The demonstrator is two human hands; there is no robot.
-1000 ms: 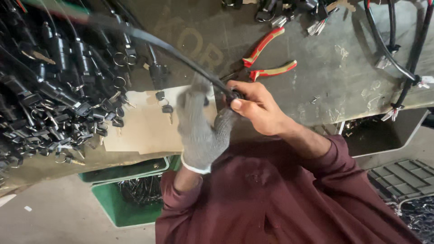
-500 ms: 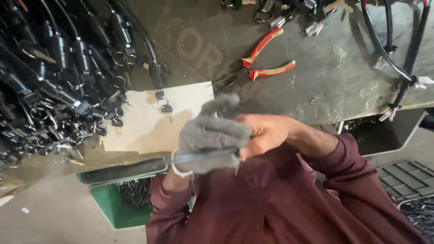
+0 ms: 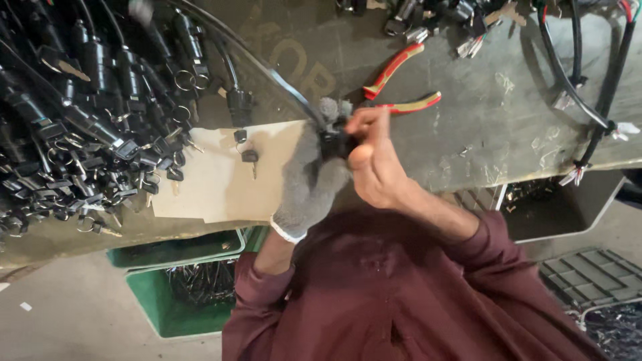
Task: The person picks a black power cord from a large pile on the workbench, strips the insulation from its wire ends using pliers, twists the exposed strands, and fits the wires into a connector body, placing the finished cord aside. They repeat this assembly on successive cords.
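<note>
My left hand (image 3: 309,175), in a grey knit glove, grips a small black connector part (image 3: 332,142) at the end of a black cable (image 3: 254,60). The cable runs up and left across the bench. My bare right hand (image 3: 372,160) pinches the same black part from the right, fingers curled around it. Both hands meet just over the bench's near edge, close to a sheet of tan cardboard (image 3: 214,180). Red and yellow pliers (image 3: 394,87) lie just beyond my hands.
A large heap of black cable assemblies with keys and rings (image 3: 80,120) fills the left of the bench (image 3: 481,127). More cables (image 3: 582,73) lie at the right. A green crate (image 3: 180,287) stands below the bench, a dark bin (image 3: 562,207) at right.
The hands dropped toward my chest half a second ago and have risen again to the bench edge. The cable end is back between both hands.
</note>
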